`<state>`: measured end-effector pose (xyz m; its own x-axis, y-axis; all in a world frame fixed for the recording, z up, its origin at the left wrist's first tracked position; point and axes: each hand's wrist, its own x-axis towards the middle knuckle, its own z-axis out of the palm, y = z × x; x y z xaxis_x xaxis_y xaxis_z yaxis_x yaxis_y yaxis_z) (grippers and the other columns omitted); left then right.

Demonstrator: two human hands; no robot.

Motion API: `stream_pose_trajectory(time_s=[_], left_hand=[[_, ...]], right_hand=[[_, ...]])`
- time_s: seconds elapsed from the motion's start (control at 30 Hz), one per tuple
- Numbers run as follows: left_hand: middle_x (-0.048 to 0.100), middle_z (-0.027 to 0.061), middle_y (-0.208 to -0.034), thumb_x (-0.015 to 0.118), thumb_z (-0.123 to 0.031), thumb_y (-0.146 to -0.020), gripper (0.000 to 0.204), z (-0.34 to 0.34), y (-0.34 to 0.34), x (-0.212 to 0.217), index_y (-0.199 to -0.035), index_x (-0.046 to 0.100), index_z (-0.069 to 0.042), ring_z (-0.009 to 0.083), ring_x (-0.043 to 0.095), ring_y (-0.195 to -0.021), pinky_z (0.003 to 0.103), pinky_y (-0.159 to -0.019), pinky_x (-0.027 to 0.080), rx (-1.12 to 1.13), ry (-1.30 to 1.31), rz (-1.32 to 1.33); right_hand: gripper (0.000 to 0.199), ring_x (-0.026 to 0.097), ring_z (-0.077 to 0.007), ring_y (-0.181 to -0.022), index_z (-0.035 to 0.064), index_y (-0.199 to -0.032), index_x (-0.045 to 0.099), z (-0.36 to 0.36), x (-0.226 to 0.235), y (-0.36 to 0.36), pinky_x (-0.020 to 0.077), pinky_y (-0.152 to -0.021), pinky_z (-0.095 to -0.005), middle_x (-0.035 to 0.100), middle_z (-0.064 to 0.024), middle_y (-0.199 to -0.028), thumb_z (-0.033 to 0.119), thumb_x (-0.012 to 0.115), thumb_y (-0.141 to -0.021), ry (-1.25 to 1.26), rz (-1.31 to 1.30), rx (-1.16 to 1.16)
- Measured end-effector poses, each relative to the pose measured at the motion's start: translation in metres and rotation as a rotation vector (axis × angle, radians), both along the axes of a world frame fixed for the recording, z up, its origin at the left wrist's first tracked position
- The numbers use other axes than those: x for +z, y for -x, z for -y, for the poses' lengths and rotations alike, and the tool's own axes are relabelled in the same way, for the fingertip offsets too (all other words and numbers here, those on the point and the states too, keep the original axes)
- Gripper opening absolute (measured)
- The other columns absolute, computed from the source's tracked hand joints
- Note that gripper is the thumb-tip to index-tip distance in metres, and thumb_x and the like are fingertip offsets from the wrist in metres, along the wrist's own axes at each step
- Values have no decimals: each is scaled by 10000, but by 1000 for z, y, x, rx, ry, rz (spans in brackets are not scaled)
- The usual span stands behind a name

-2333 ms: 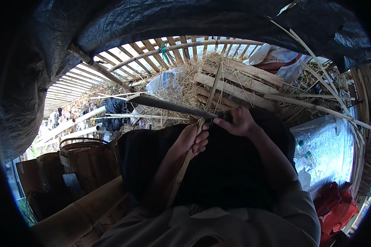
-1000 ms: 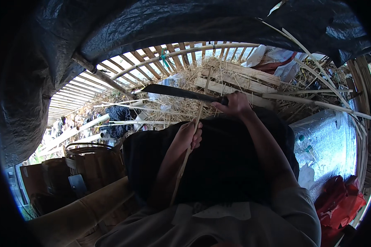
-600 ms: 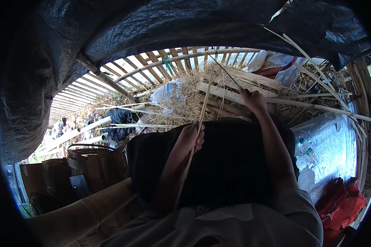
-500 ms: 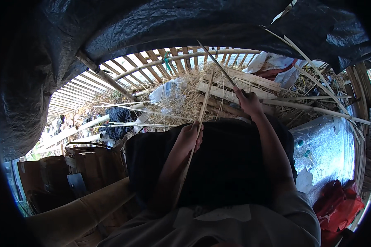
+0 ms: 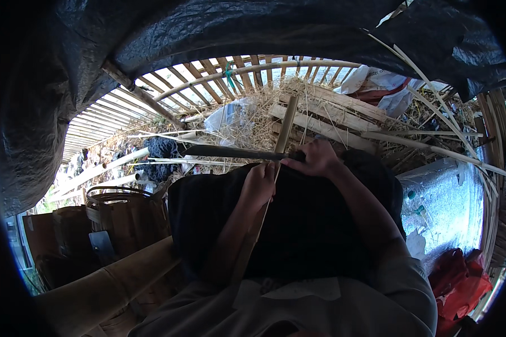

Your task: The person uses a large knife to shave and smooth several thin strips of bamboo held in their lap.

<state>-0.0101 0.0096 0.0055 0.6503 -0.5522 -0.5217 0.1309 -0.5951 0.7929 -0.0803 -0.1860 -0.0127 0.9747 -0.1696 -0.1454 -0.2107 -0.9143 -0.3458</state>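
Observation:
My left hand [image 5: 258, 184] is closed around a long, flat bamboo strip [image 5: 287, 124], which runs from my lap up and away past my fist. Just beyond that fist, a long dark knife blade [image 5: 225, 151] lies crosswise over the strip, its tip to the left. My right hand [image 5: 317, 158] grips the knife at its right end, the thumb stretched toward the strip and near my left fingers. The knife's handle is mostly hidden in my palm. Whether the edge bites into the strip, I cannot tell.
Bamboo shavings [image 5: 264, 126] and split bamboo pieces [image 5: 320, 126] lie ahead. Long thin strips [image 5: 433, 147] reach out on the right, above a silvery sheet [image 5: 447, 196] and a red plastic bag [image 5: 461, 283]. At left are a thick bamboo pole [image 5: 118, 281] and woven baskets [image 5: 123, 216]. Dark tarpaulin [image 5: 236, 28] hangs overhead.
My right hand has come down and left, swinging the knife from pointing up and away to lying across the strip. The strip's broad face has turned more into view.

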Motion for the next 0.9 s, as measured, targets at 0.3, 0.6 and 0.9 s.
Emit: stream_pose_trajectory(time_s=[0.3,0.6,0.9], left_hand=[[529,79,-501,383,-331,-1057,416,4,-5,-4,-973,597,16,178,551,-384,327,-401,446,7,6,-8],[507,58,-500,381,-321,-1061,390,8,-2,6,-962,583,-3,158,510,-364,307,-368,410,48,14,-39],[501,57,-498,389,-323,-1062,384,7,-3,6,-941,574,-8,152,494,-357,307,-367,405,38,55,-49]], right_hand=[[723,698,-348,-764,84,-781,708,10,0,-11,558,-768,-436,674,-168,-694,789,548,-785,-18,-57,7],[581,677,-316,-618,99,-761,699,19,-8,-8,548,-639,-421,626,-115,-590,680,701,-740,15,153,21],[507,653,-314,-540,78,-742,689,26,-16,-6,530,-547,-400,596,-101,-533,576,777,-722,-1,424,27]])
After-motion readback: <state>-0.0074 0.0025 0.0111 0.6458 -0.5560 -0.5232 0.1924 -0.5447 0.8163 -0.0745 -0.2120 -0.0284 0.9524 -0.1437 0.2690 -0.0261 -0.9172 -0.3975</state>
